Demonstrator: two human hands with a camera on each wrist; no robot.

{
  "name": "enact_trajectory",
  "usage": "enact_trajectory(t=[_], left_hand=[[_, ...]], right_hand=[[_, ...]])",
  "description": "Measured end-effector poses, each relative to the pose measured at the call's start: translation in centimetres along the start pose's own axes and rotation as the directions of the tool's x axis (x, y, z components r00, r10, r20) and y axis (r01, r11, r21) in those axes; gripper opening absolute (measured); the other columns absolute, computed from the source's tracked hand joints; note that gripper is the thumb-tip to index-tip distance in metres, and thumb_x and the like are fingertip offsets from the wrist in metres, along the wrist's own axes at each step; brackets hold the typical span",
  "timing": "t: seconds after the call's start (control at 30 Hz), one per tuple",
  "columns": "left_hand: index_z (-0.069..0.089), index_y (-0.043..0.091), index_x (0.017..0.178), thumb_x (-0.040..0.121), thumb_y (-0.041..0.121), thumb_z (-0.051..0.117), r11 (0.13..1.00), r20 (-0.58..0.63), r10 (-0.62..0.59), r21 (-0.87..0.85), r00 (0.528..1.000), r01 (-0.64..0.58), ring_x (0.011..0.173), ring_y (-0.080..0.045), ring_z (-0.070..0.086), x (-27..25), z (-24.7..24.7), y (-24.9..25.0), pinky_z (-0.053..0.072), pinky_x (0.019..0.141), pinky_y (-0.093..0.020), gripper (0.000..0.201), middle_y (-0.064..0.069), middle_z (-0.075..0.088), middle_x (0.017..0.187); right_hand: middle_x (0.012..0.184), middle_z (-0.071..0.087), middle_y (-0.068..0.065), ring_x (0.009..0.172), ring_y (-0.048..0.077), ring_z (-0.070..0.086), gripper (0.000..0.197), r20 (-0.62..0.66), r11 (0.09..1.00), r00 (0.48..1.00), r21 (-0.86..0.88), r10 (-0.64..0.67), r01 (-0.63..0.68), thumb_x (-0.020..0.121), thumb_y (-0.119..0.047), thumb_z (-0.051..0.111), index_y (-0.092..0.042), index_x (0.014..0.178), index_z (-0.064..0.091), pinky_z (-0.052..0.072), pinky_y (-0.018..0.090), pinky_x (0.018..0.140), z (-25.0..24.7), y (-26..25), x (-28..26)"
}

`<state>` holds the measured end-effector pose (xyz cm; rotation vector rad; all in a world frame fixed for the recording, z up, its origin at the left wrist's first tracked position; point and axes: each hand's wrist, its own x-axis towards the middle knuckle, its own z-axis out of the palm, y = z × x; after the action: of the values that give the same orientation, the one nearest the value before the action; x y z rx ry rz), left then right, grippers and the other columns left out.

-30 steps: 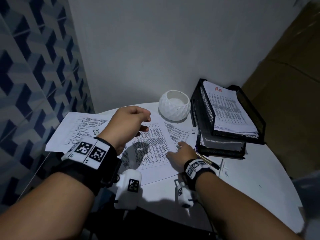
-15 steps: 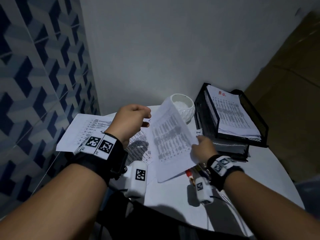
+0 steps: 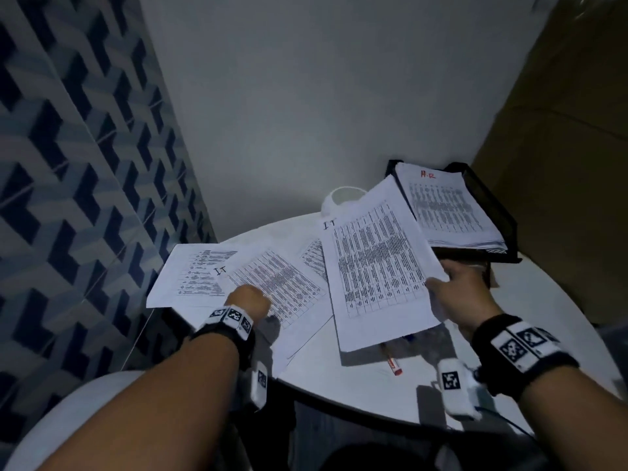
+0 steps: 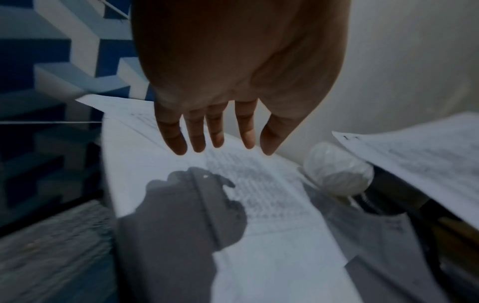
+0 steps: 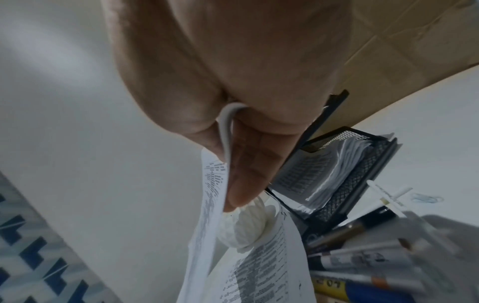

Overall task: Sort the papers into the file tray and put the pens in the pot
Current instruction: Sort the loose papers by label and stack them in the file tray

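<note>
Farthest out beyond the left hand (image 3: 249, 298) lies a white printed sheet (image 3: 190, 277) at the table's left edge, partly covered by a second printed sheet marked "IT" (image 3: 275, 283) that runs under that hand; the left hand hovers just above this second sheet, fingers (image 4: 197, 133) straight, slightly spread and pointing down, holding nothing, its shadow falling on the paper below; whether the fingertips touch the sheet cannot be told. Between the two hands, lifted off the round white table (image 3: 530, 334) and tilted up toward the far side, is a white printed page with dense rows of text and "IT" at its top corner (image 3: 377, 266); the right hand (image 3: 458, 294) grips it at its right edge, thumb on the upper face and fingers (image 5: 249, 164) curled beneath, the paper bent over at the pinch. Beyond the lifted page's far edge, half hidden by it, stands the white faceted round pot (image 3: 339, 198). Under the page's near corner, just left of the right wrist, a red-and-white pen (image 3: 392, 362) lies on the table; the right wrist view shows several more pens and markers (image 5: 362, 258) lying together below the hand. Just beyond the right hand sits the black wire-mesh file tray (image 3: 492, 212), its top tier holding a stack of printed papers headed in red (image 3: 448, 205).
</note>
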<state>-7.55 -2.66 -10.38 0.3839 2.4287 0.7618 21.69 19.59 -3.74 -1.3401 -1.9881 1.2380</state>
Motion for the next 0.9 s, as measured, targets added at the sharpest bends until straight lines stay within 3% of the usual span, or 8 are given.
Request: enact_trajectory(t=[0.1, 0.2, 0.3, 0.37, 0.47, 0.7, 0.8, 0.9], left_hand=[[0.037, 0.02, 0.068, 0.092, 0.016, 0.062, 0.98, -0.047, -0.088, 0.175, 0.995, 0.095, 0.09, -0.025, 0.046, 0.7, 1.0, -1.5, 0.042, 0.085, -0.029, 0.035, -0.003, 0.041, 0.077], [0.061, 0.012, 0.091, 0.087, 0.031, 0.067, 0.961, -0.049, -0.168, 0.213, 0.985, 0.175, 0.095, -0.03, 0.058, 1.3, 1.8, -2.3, 0.049, 0.093, -0.036, 0.02, -0.011, 0.06, 0.096], [0.061, 0.017, 0.116, 0.08, 0.042, 0.074, 0.95, -0.033, -0.199, 0.238, 0.979, 0.201, 0.117, -0.035, 0.059, 2.3, 2.8, -3.1, 0.05, 0.094, -0.037, 0.046, -0.016, 0.054, 0.136], [0.044, 0.013, 0.137, 0.076, 0.043, 0.08, 0.952, -0.052, -0.259, 0.154, 0.965, 0.264, 0.115, -0.038, 0.056, 2.2, 3.2, -2.8, 0.048, 0.086, -0.038, 0.077, -0.019, 0.04, 0.144], [0.027, 0.012, 0.154, 0.078, 0.037, 0.082, 0.954, -0.115, -0.294, 0.032, 0.949, 0.299, 0.127, -0.042, 0.051, 3.7, 3.7, -3.0, 0.049, 0.094, -0.044, 0.097, -0.021, 0.03, 0.15], [0.018, 0.02, 0.155, 0.064, 0.041, 0.087, 0.95, -0.107, -0.301, 0.058, 0.948, 0.308, 0.126, -0.044, 0.047, 6.4, 3.5, -2.9, 0.051, 0.088, -0.05, 0.116, -0.018, 0.029, 0.151], [0.038, 0.012, 0.148, 0.066, 0.032, 0.093, 0.955, -0.133, -0.245, 0.139, 0.96, 0.263, 0.131, -0.044, 0.046, 7.4, 3.4, -3.4, 0.046, 0.104, -0.045, 0.1, -0.022, 0.039, 0.148], [0.045, 0.014, 0.142, 0.067, 0.022, 0.092, 0.964, -0.111, -0.205, 0.15, 0.972, 0.22, 0.126, -0.042, 0.051, 8.0, 3.8, -3.4, 0.047, 0.106, -0.042, 0.089, -0.023, 0.042, 0.143]], right_hand=[[0.104, 0.075, 0.002, 0.093, 0.026, 0.071, 0.022, 0.026, 1.0, 1.0, 0.0, -0.015, 0.015, 0.097, -0.007, 0.058, -0.018, 0.113, 0.069, 0.058, 0.044, 0.089, 0.1, -0.5, 0.0], [0.104, 0.074, 0.003, 0.093, 0.025, 0.07, 0.022, 0.055, 0.999, 0.998, -0.025, -0.042, 0.043, 0.097, -0.006, 0.057, -0.015, 0.113, 0.069, 0.057, 0.039, 0.085, 0.4, -0.7, 0.0], [0.106, 0.074, 0.004, 0.095, 0.024, 0.07, 0.027, 0.09, 0.997, 0.994, -0.05, -0.058, 0.063, 0.095, -0.004, 0.058, -0.013, 0.118, 0.069, 0.054, 0.034, 0.084, 1.0, -0.6, 0.2], [0.103, 0.074, 0.004, 0.092, 0.023, 0.069, 0.025, 0.098, 0.996, 0.993, -0.06, -0.063, 0.069, 0.095, -0.004, 0.058, -0.013, 0.115, 0.07, 0.052, 0.031, 0.079, 1.4, -0.5, 0.4], [0.1, 0.074, 0.002, 0.091, 0.021, 0.07, 0.025, 0.112, 0.995, 0.992, -0.076, -0.055, 0.064, 0.094, -0.004, 0.058, -0.015, 0.112, 0.071, 0.053, 0.03, 0.078, 2.0, -0.3, 0.8], [0.097, 0.073, -0.002, 0.086, 0.015, 0.068, 0.024, 0.175, 0.988, 0.984, -0.145, -0.022, 0.048, 0.094, -0.005, 0.058, -0.018, 0.11, 0.069, 0.05, 0.025, 0.07, 4.0, 0.8, 1.0], [0.096, 0.073, -0.004, 0.088, 0.017, 0.07, 0.023, 0.185, 0.986, 0.983, -0.16, -0.004, 0.034, 0.094, -0.005, 0.059, -0.02, 0.106, 0.07, 0.051, 0.028, 0.077, 4.6, 0.9, 0.9], [0.093, 0.073, -0.008, 0.088, 0.015, 0.069, 0.022, 0.198, 0.982, 0.98, -0.184, 0.005, 0.032, 0.094, -0.005, 0.059, -0.022, 0.103, 0.07, 0.05, 0.026, 0.075, 4.9, 1.1, 0.6]])
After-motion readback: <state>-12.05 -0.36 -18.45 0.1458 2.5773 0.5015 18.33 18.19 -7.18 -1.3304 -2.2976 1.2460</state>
